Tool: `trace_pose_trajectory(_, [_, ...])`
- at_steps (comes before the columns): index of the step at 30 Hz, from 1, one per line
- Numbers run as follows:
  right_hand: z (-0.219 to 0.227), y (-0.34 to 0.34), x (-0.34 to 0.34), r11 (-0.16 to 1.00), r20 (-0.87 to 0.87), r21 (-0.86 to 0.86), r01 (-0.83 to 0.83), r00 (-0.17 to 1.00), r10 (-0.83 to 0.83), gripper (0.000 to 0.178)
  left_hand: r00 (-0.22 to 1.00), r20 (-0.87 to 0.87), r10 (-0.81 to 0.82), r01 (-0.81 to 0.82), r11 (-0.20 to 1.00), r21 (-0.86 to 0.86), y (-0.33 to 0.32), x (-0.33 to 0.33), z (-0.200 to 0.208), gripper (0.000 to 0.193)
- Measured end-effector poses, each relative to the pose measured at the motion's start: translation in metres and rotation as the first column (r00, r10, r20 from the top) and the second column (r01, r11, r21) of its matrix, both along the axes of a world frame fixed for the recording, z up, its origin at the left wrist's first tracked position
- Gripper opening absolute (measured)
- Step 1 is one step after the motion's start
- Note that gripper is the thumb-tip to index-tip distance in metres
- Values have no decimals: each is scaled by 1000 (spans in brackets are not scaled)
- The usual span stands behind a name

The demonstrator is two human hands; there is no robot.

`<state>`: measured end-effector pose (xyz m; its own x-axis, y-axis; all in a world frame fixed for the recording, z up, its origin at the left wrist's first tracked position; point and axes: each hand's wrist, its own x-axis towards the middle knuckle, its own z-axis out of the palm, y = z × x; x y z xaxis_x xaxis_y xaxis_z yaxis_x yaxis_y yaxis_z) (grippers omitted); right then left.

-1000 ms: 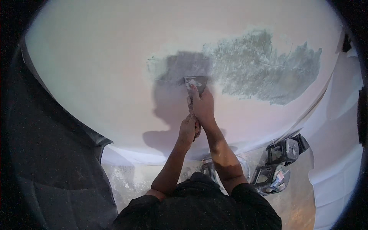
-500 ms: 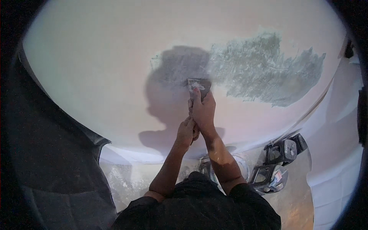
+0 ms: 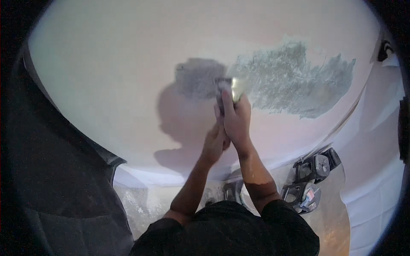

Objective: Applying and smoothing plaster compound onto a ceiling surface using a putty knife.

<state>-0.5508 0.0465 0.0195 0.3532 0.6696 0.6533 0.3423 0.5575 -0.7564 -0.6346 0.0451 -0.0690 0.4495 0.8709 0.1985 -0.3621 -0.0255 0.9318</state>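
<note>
A wide-bladed scraper (image 3: 225, 82) meets the pale pinkish wall (image 3: 111, 72), its metal blade upward and partly bright with glare. My right hand (image 3: 238, 121) is closed round it just below the blade, thumb laid along the face. Lower down, my left hand (image 3: 214, 144) wraps the handle, most of which the fingers hide. To the right of the blade spreads a rough, ragged grey patch (image 3: 294, 81) on the wall. Left of it the grey carries on, under the dark shadow of my head and arms.
Two black step stools (image 3: 314, 168) stand low on the right; a small packet (image 3: 309, 196) lies on the nearer one. Part of a whitish round bucket (image 3: 247, 197) shows beside my right arm. Dark sheeting (image 3: 64, 179) hangs left, white sheeting (image 3: 376, 179) right. The floor (image 3: 143, 205) is splattered white.
Both hands have moved the scraper a little up and to the right across the wall. Its blade has tilted and now catches bright light. Both grips stay the same.
</note>
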Motion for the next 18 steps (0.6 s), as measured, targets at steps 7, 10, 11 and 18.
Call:
trace_pose_trajectory(7, [-100,-34,17,855,-466,-311,-414,851,242,23,986,-144,83,-79,996,35,-48,10,-87,41])
trace_pose_trajectory(10, [-119,-54,19,913,-424,-244,-327,883,203,21,987,-153,-39,6,977,-213,-67,11,-96,41])
trace_pose_trajectory(11, [-123,-64,24,916,-430,-245,-318,882,191,21,980,-165,-108,60,960,-273,-74,11,-97,41])
trace_pose_trajectory(18, [-133,-158,54,792,-257,-507,-338,937,236,26,973,-170,-155,94,943,-319,-156,9,-104,40])
